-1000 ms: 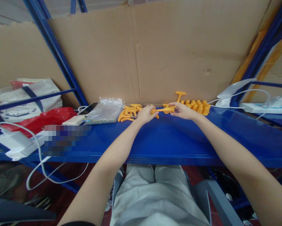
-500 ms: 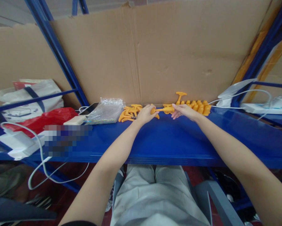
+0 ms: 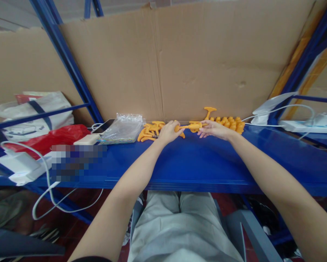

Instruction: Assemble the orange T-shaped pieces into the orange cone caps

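Observation:
My left hand (image 3: 169, 133) is closed round the head of a yellow plastic handle, probably T-shaped, whose threaded shaft (image 3: 183, 127) sticks out to the right. This shaft runs into a ribbed yellow plastic cylinder (image 3: 195, 126). At the cylinder's right end, my right hand (image 3: 214, 129) pinches a narrow yellow tip with thumb and forefinger, its other fingers loosely curled below. The fingers hide part of that tip. Beside my left hand lies a heap of curved yellow handles (image 3: 149, 131). Behind my right hand, a T-shaped yellow handle (image 3: 210, 111) stands upright.
Several yellow cylinders (image 3: 235, 124) stand in rows right of my right hand. On the left are clear plastic bags (image 3: 123, 130), a phone (image 3: 104, 125), a red bag (image 3: 52, 140) and white chargers with cables (image 3: 18, 162). Cardboard (image 3: 207, 54) walls the back of the blue shelf (image 3: 196, 163).
My right hand has shifted slightly and its fingers have moved to the cylinder's right end, uncovering more of the cylinder. My left hand stays in place on the handle.

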A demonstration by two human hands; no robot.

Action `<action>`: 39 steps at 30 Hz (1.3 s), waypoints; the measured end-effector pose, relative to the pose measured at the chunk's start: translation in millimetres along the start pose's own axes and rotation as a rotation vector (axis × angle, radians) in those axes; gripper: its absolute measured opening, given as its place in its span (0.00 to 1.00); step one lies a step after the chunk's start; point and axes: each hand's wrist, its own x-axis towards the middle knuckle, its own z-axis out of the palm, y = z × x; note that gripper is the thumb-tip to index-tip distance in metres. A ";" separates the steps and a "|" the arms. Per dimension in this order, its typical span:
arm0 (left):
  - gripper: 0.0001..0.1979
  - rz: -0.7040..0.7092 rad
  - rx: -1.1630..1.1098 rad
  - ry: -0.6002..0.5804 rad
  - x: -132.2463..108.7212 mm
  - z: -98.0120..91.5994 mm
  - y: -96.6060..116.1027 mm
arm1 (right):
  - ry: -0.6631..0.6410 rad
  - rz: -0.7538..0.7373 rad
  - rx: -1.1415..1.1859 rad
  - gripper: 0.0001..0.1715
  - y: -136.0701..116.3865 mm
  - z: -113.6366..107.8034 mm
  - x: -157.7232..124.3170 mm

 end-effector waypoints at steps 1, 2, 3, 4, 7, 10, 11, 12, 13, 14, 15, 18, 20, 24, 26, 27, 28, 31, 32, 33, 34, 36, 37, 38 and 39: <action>0.12 0.006 -0.002 0.004 -0.3 -0.8 0.6 | -0.009 0.004 0.002 0.23 -0.1 0.4 0.3; 0.12 0.010 -0.002 0.006 -0.7 -1.6 1.2 | -0.014 0.014 0.004 0.23 -0.3 1.0 0.9; 0.12 0.013 0.000 0.007 -1.1 -2.4 2.0 | -0.016 0.028 0.004 0.25 -0.6 1.9 1.5; 0.12 0.015 0.003 0.005 -1.4 -3.1 2.8 | -0.013 0.044 0.004 0.28 -1.0 3.0 2.2; 0.13 0.012 0.007 -0.002 -1.7 -4.2 4.4 | 0.033 0.080 -0.015 0.34 -2.2 5.8 3.6; 0.13 0.007 0.011 -0.001 -1.0 -3.7 3.9 | 0.049 0.091 -0.043 0.35 -3.9 6.7 2.6; 0.13 0.005 0.016 0.000 -0.8 -3.3 3.4 | 0.043 0.084 -0.043 0.33 -4.5 6.6 1.8; 0.13 0.002 0.022 0.001 -0.6 -2.9 2.8 | 0.034 0.071 -0.038 0.30 -5.1 6.4 0.9; 0.13 0.000 0.028 0.001 -0.4 -2.6 2.3 | 0.029 0.054 -0.031 0.28 -5.5 6.3 0.1; 0.13 0.000 0.033 -0.001 -0.4 -2.4 1.8 | 0.027 0.036 -0.024 0.27 -5.8 6.2 -0.5; 0.12 0.002 0.035 -0.004 -0.5 -2.3 1.6 | 0.029 0.019 -0.019 0.27 -5.8 6.2 -0.9; 0.12 0.009 0.031 -0.006 -1.1 -3.2 2.1 | 0.022 -0.005 -0.027 0.23 -4.7 6.3 -0.1; 0.12 0.009 0.030 -0.004 -1.5 -4.4 3.4 | 0.008 -0.009 -0.039 0.18 -3.5 6.3 1.4; 0.13 -0.001 0.042 -0.013 -2.0 -6.2 6.5 | -0.015 -0.015 -0.046 0.21 -2.3 5.6 3.0; 0.13 -0.006 0.043 -0.017 -2.1 -6.1 7.3 | -0.018 -0.005 -0.049 0.24 -2.8 5.7 2.5; 0.13 -0.009 0.043 -0.018 -2.1 -5.8 7.4 | -0.017 0.003 -0.054 0.24 -3.3 6.0 2.0; 0.13 -0.011 0.043 -0.019 -2.1 -5.4 7.3 | -0.011 0.010 -0.061 0.25 -3.8 6.5 1.4; 0.13 -0.010 0.042 -0.017 -2.0 -3.8 6.1 | 0.014 0.021 -0.071 0.26 -4.9 8.1 -0.2; 0.13 -0.008 0.040 -0.013 -2.0 -3.2 5.4 | 0.023 0.023 -0.067 0.26 -5.0 8.6 -0.5; 0.13 -0.004 0.038 -0.008 -1.9 -2.6 4.7 | 0.030 0.026 -0.060 0.27 -5.0 9.1 -0.7; 0.13 0.001 0.037 -0.004 -1.9 -2.1 4.1 | 0.036 0.031 -0.053 0.27 -5.0 9.4 -0.7; 0.13 0.007 0.036 0.003 -1.9 -1.6 3.2 | 0.042 0.040 -0.041 0.28 -4.9 9.9 -0.6; 0.13 0.008 0.036 0.003 -2.0 -1.6 3.1 | 0.044 0.045 -0.037 0.28 -5.1 10.2 -0.5; 0.13 0.008 0.036 0.002 -2.1 -1.8 3.2 | 0.048 0.049 -0.034 0.29 -5.4 10.5 -0.5; 0.13 0.006 0.036 -0.001 -2.2 -2.1 3.6 | 0.051 0.053 -0.032 0.30 -5.8 10.8 -0.6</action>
